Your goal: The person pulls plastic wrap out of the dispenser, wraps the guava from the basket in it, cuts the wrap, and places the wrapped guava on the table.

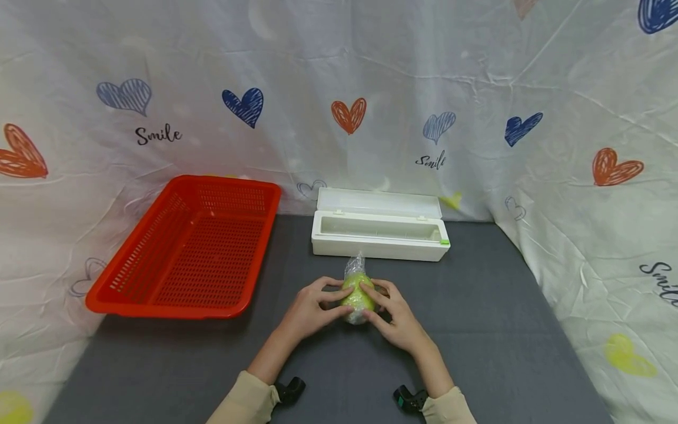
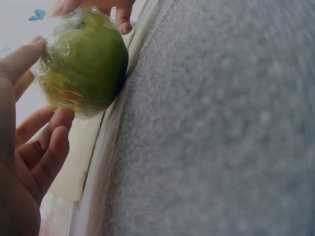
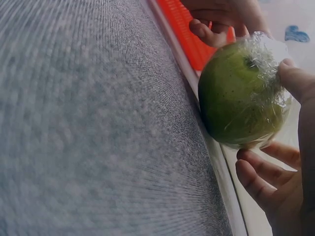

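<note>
A round green fruit (image 1: pixel 358 290) is wrapped in clear cling film (image 1: pixel 355 266), which bunches into a loose tuft on its far side. In the right wrist view the fruit (image 3: pixel 236 96) shows a dark stem hollow, though whether it is an apple or a pear I cannot tell. My left hand (image 1: pixel 313 309) holds it from the left with thumb and fingertips. From the other side my right hand (image 1: pixel 396 318) grips it the same way. Wrinkled film (image 2: pixel 56 46) covers the fruit near the left thumb. The two hands hide parts of its sides.
Just beyond the fruit lies a long white dispenser box (image 1: pixel 378 250) with its lid (image 1: pixel 378 203) raised. A red perforated plastic basket (image 1: pixel 212 312) stands on the left of the grey tabletop (image 1: pixel 508 335). Behind hangs a white curtain (image 1: pixel 296 53) printed with hearts.
</note>
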`<action>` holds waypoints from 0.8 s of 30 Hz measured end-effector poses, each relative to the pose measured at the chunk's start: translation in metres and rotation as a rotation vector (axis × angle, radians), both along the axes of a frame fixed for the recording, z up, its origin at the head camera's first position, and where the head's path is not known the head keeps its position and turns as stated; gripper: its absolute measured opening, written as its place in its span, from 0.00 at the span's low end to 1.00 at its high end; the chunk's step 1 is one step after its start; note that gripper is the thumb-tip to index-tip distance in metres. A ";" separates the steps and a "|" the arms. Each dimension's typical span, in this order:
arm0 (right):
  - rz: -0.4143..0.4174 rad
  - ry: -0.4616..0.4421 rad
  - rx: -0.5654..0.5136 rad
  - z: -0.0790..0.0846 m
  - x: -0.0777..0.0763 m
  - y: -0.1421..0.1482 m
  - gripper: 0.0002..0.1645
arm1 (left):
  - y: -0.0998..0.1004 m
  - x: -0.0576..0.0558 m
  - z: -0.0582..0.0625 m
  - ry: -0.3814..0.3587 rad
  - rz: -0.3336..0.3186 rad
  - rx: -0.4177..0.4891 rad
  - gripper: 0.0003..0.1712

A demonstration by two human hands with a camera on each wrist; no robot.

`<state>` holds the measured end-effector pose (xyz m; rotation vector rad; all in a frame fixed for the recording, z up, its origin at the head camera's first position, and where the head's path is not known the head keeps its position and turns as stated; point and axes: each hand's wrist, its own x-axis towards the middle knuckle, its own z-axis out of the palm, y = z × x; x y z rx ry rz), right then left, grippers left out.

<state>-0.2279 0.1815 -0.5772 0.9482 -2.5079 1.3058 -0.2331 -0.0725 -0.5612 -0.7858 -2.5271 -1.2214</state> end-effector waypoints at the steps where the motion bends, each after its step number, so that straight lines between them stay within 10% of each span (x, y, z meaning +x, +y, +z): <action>1: -0.002 -0.005 0.004 0.000 0.000 0.000 0.33 | 0.000 0.000 0.000 0.000 0.002 0.000 0.26; 18: -0.026 0.064 -0.006 0.000 -0.002 0.002 0.35 | -0.001 -0.004 -0.004 -0.067 -0.024 0.157 0.26; 24: -0.013 0.040 -0.002 0.000 -0.003 0.000 0.36 | -0.009 -0.020 -0.005 -0.277 0.060 0.405 0.19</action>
